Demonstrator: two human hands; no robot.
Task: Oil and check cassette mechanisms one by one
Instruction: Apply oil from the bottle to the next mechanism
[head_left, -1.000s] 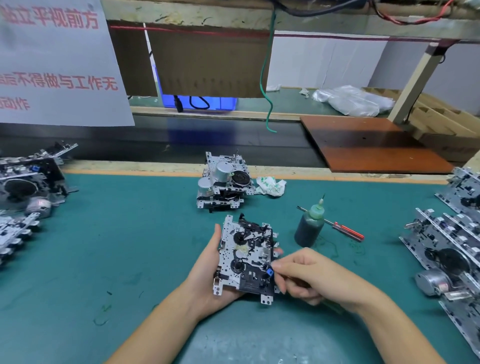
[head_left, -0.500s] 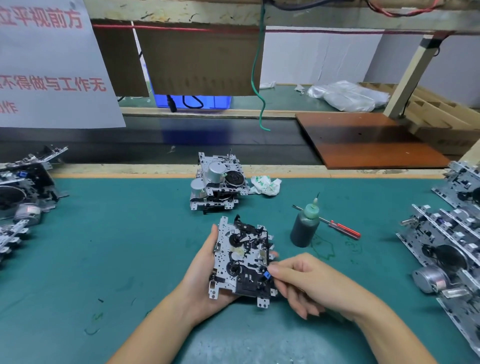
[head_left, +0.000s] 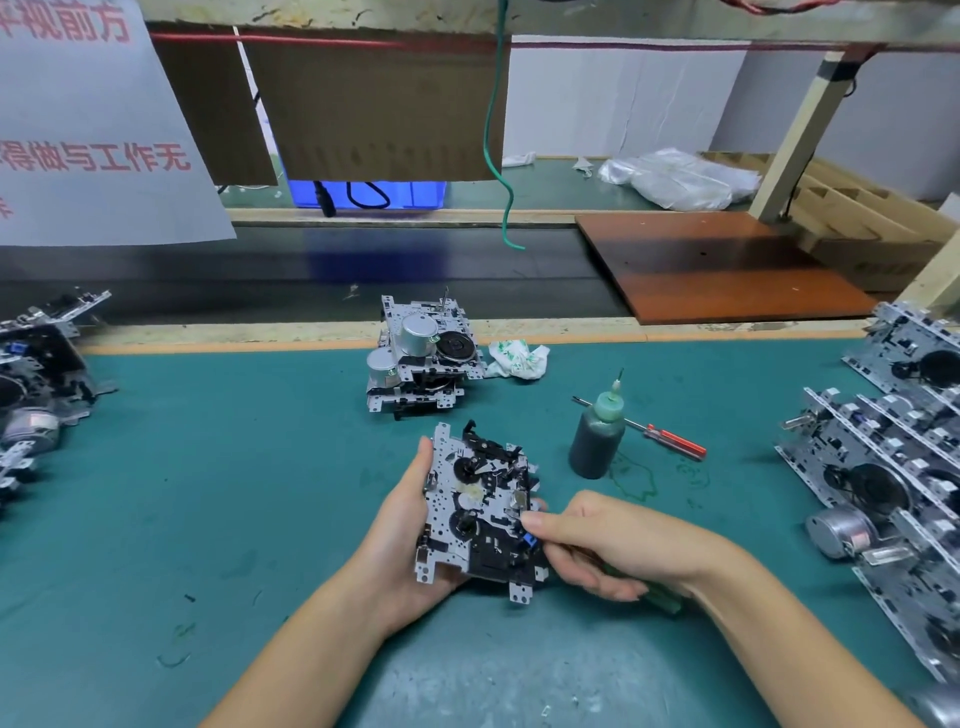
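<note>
Your left hand (head_left: 410, 525) cradles the cassette mechanism (head_left: 480, 506) from behind, thumb up its left edge and fingers curled under the plate, tilting its working face toward you just above the near middle of the surface (head_left: 234, 493). That tilt probably keeps the reels and levers in plain sight while you test them. Your right hand (head_left: 608, 540) comes in from the right, fingers curled, thumb and forefinger pinching at the mechanism's right edge just above a small blue part (head_left: 529, 539). A green-handled tool (head_left: 662, 597) pokes out under that palm; whether it is held or only lying there, I cannot tell.

Beyond the mechanism, to the right, the oil bottle (head_left: 597, 441) stands upright with its needle tip up, probably so it is ready to grab, with a red-handled screwdriver (head_left: 670, 441) just behind it. A short stack of mechanisms (head_left: 421, 353) sits at the far edge, beside a crumpled wrapper (head_left: 519, 358). More mechanisms line the right side (head_left: 883, 483) and left side (head_left: 36, 389).
</note>
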